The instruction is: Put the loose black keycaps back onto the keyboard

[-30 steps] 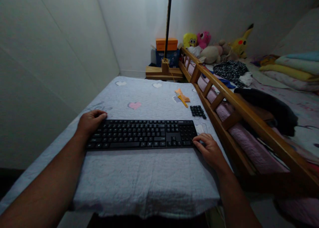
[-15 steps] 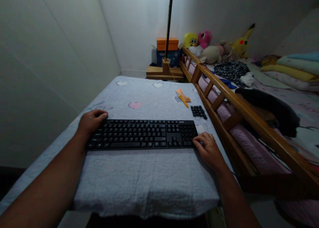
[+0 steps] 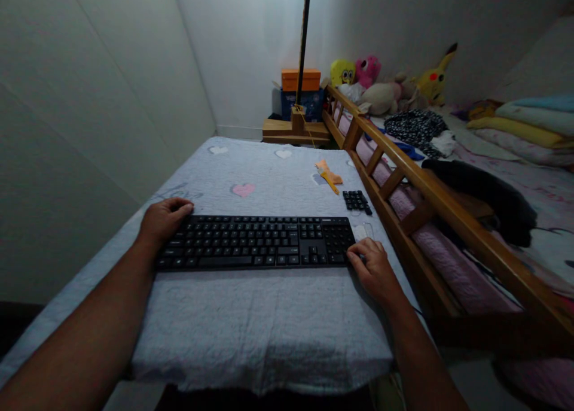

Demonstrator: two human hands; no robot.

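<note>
A black keyboard [image 3: 251, 240] lies flat across the cloth-covered table [image 3: 260, 315]. My left hand [image 3: 165, 219] is closed at the keyboard's upper left corner, its thumb and fingers together. At the right end, my right hand [image 3: 370, 258] grips the keyboard's lower right edge, thumb and fingers close together. The number pad area looks bare of keycaps. Loose black keycaps [image 3: 356, 201] sit in a group beyond the keyboard's right end. Behind them, a yellow-handled tool [image 3: 330, 182] rests on an orange cloth [image 3: 334, 174].
A wooden bed rail [image 3: 403, 166] runs along the table's right side, with bedding and plush toys [image 3: 381, 94] past it. At the far end stand a wooden base [image 3: 287, 133] with a black pole [image 3: 304, 46] and an orange box [image 3: 300, 79]. A wall borders the left.
</note>
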